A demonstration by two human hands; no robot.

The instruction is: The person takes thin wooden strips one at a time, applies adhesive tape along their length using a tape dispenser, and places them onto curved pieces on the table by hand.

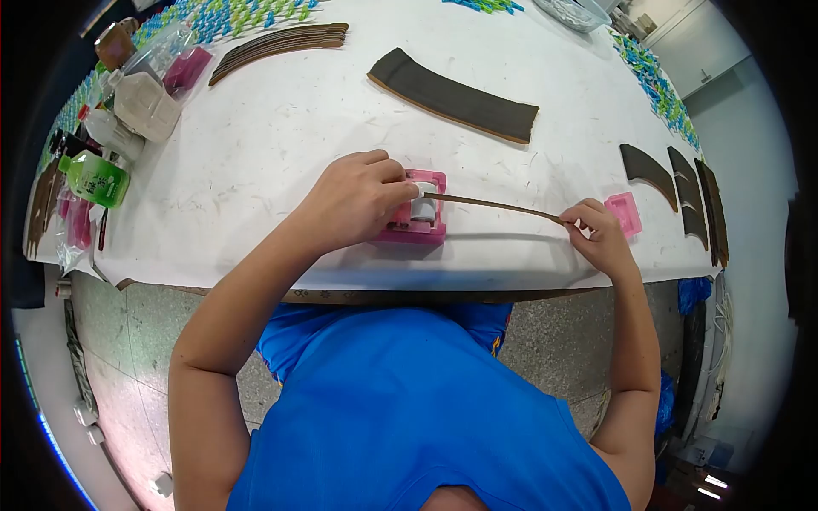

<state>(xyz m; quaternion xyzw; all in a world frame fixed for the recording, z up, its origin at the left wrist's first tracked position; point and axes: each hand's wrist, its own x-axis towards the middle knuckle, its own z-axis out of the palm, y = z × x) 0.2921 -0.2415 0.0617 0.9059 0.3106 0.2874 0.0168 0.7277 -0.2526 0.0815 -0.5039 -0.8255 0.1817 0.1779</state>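
A thin dark brown strip [498, 204] stretches edge-on between my two hands, above the white tabletop. My left hand [362, 198] is closed around its left end, beside a small pink box [441, 183] with a pale grey roller [423, 209] inside. The strip's end meets the roller at my left fingertips, which partly hide it. At the strip's other end, my right hand [598, 237] pinches it between thumb and fingers. A pink lid-like tray [624, 214] lies just beyond the right hand.
A wide dark curved stack of strips [452, 95] lies ahead. Another fanned stack [281, 49] is at back left, and several curved dark pieces [649, 175] lie right. Bottles, including a green-labelled one [95, 179], crowd the left edge. Blue-green small pieces [652, 81] line the far right.
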